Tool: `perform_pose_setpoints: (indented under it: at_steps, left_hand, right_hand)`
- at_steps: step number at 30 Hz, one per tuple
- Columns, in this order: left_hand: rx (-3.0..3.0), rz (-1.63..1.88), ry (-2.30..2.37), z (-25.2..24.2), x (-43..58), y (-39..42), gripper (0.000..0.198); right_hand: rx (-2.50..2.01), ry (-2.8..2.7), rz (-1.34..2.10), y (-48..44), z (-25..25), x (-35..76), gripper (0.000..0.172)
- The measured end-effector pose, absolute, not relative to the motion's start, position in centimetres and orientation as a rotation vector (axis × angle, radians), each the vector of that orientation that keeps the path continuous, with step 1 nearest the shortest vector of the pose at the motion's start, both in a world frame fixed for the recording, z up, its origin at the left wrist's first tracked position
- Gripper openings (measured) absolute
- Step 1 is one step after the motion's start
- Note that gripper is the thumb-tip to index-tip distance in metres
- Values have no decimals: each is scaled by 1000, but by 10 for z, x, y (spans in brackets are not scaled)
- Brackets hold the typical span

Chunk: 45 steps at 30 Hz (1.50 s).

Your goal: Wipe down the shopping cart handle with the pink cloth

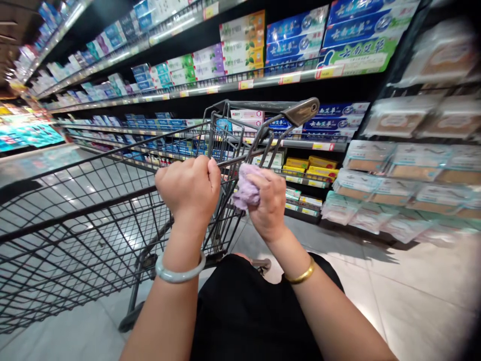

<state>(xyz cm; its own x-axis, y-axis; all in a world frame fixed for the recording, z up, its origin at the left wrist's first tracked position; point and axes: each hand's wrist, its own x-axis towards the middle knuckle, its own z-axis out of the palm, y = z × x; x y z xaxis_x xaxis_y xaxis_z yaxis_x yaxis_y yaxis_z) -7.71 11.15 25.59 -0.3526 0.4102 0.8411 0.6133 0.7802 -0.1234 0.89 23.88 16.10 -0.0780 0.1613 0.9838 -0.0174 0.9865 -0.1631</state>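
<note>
A dark wire shopping cart (93,210) stands in front of me, stretching to the left. My left hand (191,185) is closed in a fist over its near top rail, which runs in at one side of the fist and out at the other. A crumpled light purple cloth (247,187) is bunched in my right hand (268,200), whose fingers are wrapped round it. That hand is just right of the left one, beside the cart's corner and below its grey handle end (304,111).
Long shelves of toothpaste boxes (296,37) run behind the cart from right to far left. Packs in clear plastic (409,160) hang on the right. Grey floor tiles (406,281) show below, and my knees in black cloth (251,311) are close under my arms.
</note>
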Motion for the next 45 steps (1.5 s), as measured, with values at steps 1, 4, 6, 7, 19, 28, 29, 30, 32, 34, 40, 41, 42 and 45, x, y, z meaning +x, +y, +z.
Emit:
perform_pose_setpoints:
  at_steps: [1, 4, 6, 7, 19, 28, 29, 30, 32, 34, 40, 41, 42, 45]
  left_hand:
    - [-763, -264, -1991, 256, -77, 112, 46]
    - [-758, -276, -1989, 256, -78, 112, 46]
    - [-766, -283, -1987, 256, -78, 112, 46]
    - [-771, -285, -1986, 256, -79, 112, 46]
    - [-763, -301, -1970, 255, -79, 112, 44]
    - [-765, -362, -1943, 253, -83, 113, 43]
    - [-767, -380, -1948, 253, -82, 114, 43]
    - [-777, -394, -1957, 252, -82, 115, 44]
    - [-789, -440, -1973, 251, -80, 118, 45]
    - [-809, -506, -1982, 250, -80, 120, 44]
    - [-924, -509, -2028, 256, -79, 114, 48]
    - [-973, -485, -2041, 260, -79, 109, 50]
    - [-1019, -466, -2048, 263, -79, 104, 50]
    - [-1067, -440, -2056, 275, -80, 82, 49]
  right_hand:
    - [-124, -1616, 152, 240, 162, 9, 35]
    - [-68, -1672, 154, 231, 156, 5, 35]
    - [-20, -1736, 122, 220, 148, 0, 34]
    - [-3, -1756, 96, 216, 145, -2, 32]
    - [-63, -1707, 125, 228, 148, 4, 34]
    - [61, -1835, 64, 209, 127, -7, 28]
    - [33, -1812, 99, 215, 130, -5, 31]
    - [3, -1784, 130, 220, 132, -4, 32]
    - [-44, -1750, 156, 225, 132, -3, 35]
    - [-30, -1758, 132, 220, 126, -6, 37]
    - [142, -1882, -31, 206, 107, -10, 30]
    - [142, -1887, -15, 211, 110, -8, 33]
    - [134, -1880, 12, 217, 114, -5, 36]
    - [87, -1803, 84, 231, 122, 1, 41]
